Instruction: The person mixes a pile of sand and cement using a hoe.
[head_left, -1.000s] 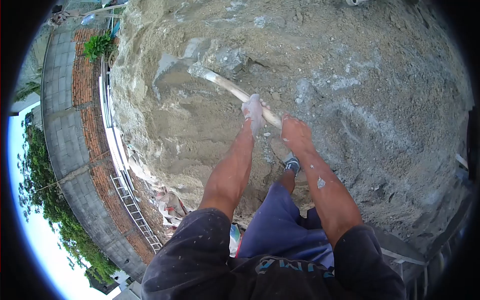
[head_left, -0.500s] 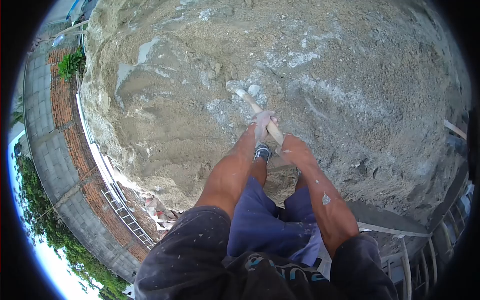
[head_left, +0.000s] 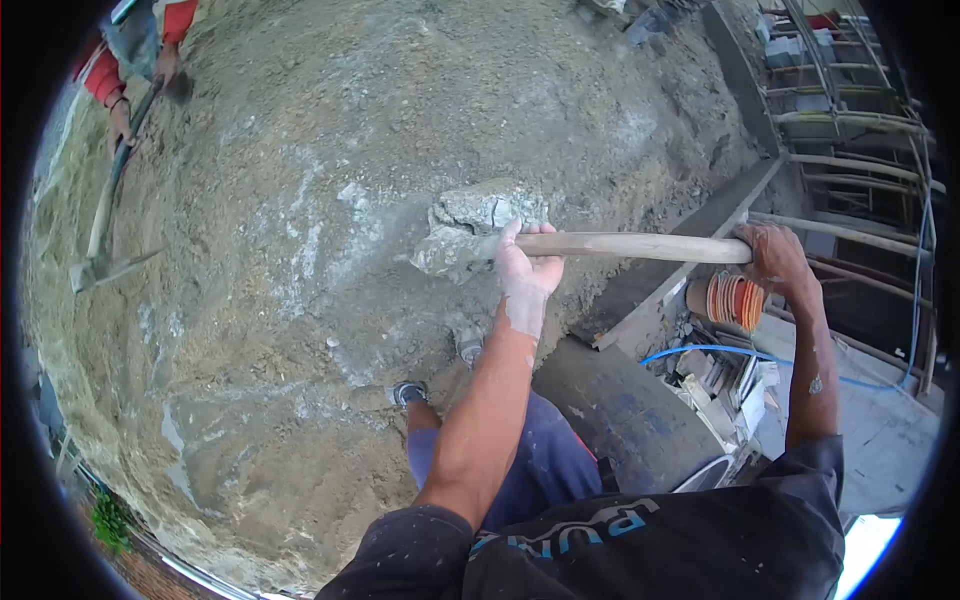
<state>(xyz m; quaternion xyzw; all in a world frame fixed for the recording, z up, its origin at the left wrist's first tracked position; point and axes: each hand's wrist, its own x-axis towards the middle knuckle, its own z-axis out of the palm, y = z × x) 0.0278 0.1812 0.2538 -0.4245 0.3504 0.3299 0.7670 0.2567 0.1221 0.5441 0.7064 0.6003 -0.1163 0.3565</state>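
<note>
Handle of pale, rounded wood lies nearly level just right of the middle of the frame. The left hand, coated in chalky grey dust, is turned palm up and curled around its left end; the right hand is clamped over its far end, well apart. Beside the left hand sits a craggy, wet-looking grey lump; whatever bears it is hidden. Beneath spreads a coarse, gritty mound streaked with whitish powder. At upper left, a co-worker's red sleeves lead to hands gripping a long-handled tool with a dull, flat head. Right of centre run a straight-edged grey board, nested ribbed orange buckets, a thin blue hose and jagged flat pale scraps.
</note>
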